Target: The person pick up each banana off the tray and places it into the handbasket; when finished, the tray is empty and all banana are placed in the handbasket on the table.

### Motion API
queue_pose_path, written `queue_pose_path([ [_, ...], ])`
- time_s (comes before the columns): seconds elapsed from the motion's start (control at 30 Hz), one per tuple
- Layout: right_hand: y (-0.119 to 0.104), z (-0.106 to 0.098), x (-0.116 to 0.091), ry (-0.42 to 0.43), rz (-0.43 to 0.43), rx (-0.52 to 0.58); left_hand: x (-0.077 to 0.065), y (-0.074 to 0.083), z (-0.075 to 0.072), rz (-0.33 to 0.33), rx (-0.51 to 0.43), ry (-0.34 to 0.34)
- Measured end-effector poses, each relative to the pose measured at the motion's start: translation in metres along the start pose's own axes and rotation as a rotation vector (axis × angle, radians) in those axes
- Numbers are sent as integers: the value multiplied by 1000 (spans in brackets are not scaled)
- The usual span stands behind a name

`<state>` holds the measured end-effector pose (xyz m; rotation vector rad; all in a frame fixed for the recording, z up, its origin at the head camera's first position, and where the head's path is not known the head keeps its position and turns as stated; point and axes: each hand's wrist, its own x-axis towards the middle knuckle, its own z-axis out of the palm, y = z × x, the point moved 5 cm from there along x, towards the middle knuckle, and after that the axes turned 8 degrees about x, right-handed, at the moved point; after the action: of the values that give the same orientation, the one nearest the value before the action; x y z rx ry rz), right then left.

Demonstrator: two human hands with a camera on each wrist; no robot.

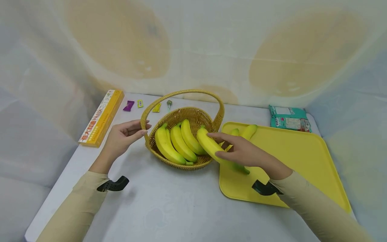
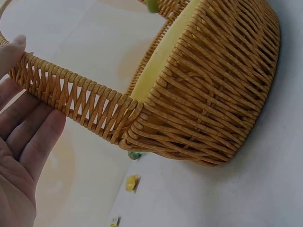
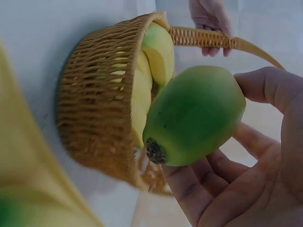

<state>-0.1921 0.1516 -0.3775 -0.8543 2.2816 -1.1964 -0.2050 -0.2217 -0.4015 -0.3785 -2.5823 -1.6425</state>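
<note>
My left hand (image 1: 122, 137) holds the side of the arched handle (image 2: 80, 97) of a woven basket (image 1: 181, 164), thumb on one face and fingers on the other. Inside the basket several yellow bananas (image 1: 164, 146) lie side by side. Over the basket's right rim, my right hand (image 1: 242, 149) grips another banana (image 1: 208, 141) between thumb and fingers. Its green, dark-tipped end (image 3: 194, 116) faces the camera in the right wrist view. More bananas (image 1: 249, 131) lie on the yellow tray (image 1: 299, 161), partly hidden behind the right hand.
A pasta box (image 1: 101, 117) lies at the left table edge. Behind the basket are a purple-wrapped sweet (image 1: 128, 106), small yellow packets (image 1: 157, 107) and a lollipop (image 1: 169, 104). Teal packages (image 1: 290, 118) lie beyond the tray, near the curtain wall.
</note>
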Motion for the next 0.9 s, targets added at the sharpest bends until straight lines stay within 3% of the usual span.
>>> queue_pose_path([
  [0.17,-7,8,38,-14,-17,-33,0,0,-1,-3,2,0],
  [0.47,-2,32,96,-73,97,-179,0,1,0,7,0,-2],
  [0.67,-2,52,118,-141,113,-236,0,0,1,12,6,-5],
  [0.9,-10,62,127,-177,168,-256,0,0,0,-5,13,-5],
])
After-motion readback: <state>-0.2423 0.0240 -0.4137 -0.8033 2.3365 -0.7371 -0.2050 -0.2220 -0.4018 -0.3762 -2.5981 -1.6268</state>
